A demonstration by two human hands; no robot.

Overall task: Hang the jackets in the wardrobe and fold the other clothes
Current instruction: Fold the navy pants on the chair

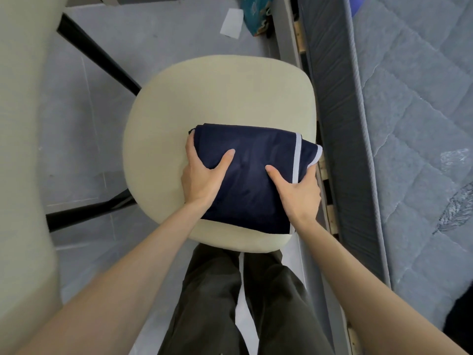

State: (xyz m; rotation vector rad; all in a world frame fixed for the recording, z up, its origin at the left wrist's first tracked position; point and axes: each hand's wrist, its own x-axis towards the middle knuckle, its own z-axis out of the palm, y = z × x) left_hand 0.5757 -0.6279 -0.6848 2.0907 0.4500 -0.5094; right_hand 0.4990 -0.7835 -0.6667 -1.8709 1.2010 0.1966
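Head view, garment: the folded navy garment (250, 175) with pale trim lies on the cream chair seat (217, 93), toward its near right side. It already looks like a compact rectangle, so the seat is probably serving as the folding surface.
Head view, left hand: the left hand (202, 178) grasps the garment's left edge, thumb on top and fingers wrapped round the side.
Head view, right hand: the right hand (298, 193) clasps the right edge by the trim, thumb on top.
Head view, reason: gripping both sides likely keeps the layers together, either to square the fold or to lift it. I cannot tell which.
Head view, surroundings: a grey mattress (422, 124) lies just right of the chair.
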